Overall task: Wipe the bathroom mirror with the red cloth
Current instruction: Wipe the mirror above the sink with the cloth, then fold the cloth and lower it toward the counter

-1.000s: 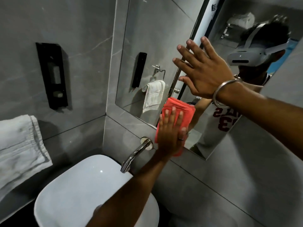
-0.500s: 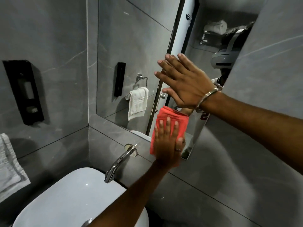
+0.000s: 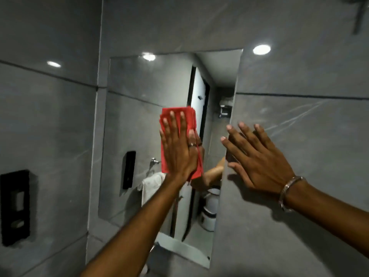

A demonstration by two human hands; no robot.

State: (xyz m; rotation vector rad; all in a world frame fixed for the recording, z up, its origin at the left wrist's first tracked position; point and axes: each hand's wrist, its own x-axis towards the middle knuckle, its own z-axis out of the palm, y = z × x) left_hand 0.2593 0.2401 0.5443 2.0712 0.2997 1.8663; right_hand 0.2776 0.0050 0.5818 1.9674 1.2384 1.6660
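Upward from the mirror's (image 3: pixel 139 120) lower edge, the left hand (image 3: pixel 177 150) now presses the cloth (image 3: pixel 186 116) flat-fingered at mid-frame, its long axis vertical, more glass above the fingertips. Right hand (image 3: pixel 259 158), spread and empty, braces at the mirror's right edge.

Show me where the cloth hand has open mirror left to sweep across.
Open glass: the band between the mirror's top edge and the red cloth, and the strip between its left edge and the left hand. Crowded: the right edge, where the right hand lies across it, and lower down, where the left forearm crosses.
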